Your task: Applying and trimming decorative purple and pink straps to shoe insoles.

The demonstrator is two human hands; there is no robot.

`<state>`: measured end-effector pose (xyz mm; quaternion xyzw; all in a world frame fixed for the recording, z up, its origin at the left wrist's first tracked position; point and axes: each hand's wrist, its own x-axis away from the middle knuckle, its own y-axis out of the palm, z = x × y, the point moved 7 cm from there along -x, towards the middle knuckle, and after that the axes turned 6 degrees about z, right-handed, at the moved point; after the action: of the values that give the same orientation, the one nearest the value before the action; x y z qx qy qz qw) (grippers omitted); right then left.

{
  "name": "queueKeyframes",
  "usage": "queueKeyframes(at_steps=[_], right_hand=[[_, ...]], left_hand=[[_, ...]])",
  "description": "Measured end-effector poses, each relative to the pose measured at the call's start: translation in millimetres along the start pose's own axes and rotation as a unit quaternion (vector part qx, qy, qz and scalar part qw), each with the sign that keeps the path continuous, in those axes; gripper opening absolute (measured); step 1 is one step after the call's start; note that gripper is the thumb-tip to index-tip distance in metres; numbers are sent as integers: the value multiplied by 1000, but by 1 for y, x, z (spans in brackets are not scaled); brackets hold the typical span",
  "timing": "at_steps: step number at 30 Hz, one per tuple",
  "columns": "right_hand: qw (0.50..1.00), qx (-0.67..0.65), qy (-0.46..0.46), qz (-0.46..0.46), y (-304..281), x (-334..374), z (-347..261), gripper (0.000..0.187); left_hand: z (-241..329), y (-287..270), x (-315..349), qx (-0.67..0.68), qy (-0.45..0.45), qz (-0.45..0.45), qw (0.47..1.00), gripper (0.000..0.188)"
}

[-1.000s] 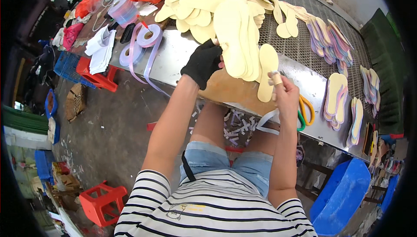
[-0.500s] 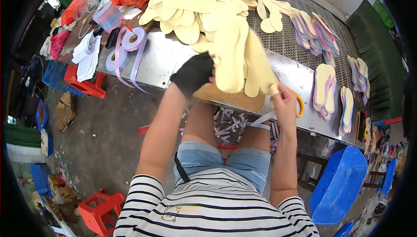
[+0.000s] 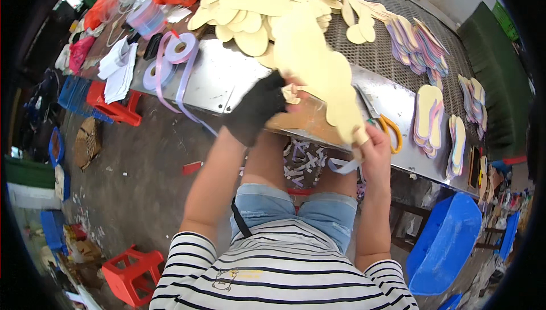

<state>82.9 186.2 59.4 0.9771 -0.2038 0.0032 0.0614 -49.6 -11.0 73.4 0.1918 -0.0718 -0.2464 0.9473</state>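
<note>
Taking the orange-handled scissors [image 3: 389, 131] on the steel table edge [image 3: 216, 79] as landmark: just left of them, the pale yellow insoles [image 3: 318, 65] held up by the gloved left hand [image 3: 259, 111] and bare right hand [image 3: 372, 151] block the way. Further left, bare steel lies open as far as the lilac tape rolls [image 3: 170, 54], whose loose tape tails hang over the edge. Above the scissors, the mesh belt [image 3: 375, 54] shows an open strip between the big insole heap [image 3: 256, 3] and the coloured sole stacks [image 3: 418, 40]. Right of the scissors, paired soles [image 3: 429, 116] crowd the steel.
</note>
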Motion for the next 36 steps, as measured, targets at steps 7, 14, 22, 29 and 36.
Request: queueKeyframes(at_steps=[7, 14, 22, 29, 36], right_hand=[[995, -7, -36, 89, -12, 0, -13, 26], [995, -20, -94, -7, 53, 20, -79, 8], [993, -4, -114, -4, 66, 21, -89, 7], [986, -7, -164, 5, 73, 15, -92, 6], [986, 19, -164, 16, 71, 12, -90, 6]], left_hand=[[7, 13, 40, 80, 58, 146, 984, 32], [17, 37, 66, -39, 157, 151, 975, 23], [31, 41, 78, -53, 185, 157, 969, 23], [24, 39, 83, -17, 196, 154, 968, 36], [34, 47, 83, -30, 231, 148, 961, 21]])
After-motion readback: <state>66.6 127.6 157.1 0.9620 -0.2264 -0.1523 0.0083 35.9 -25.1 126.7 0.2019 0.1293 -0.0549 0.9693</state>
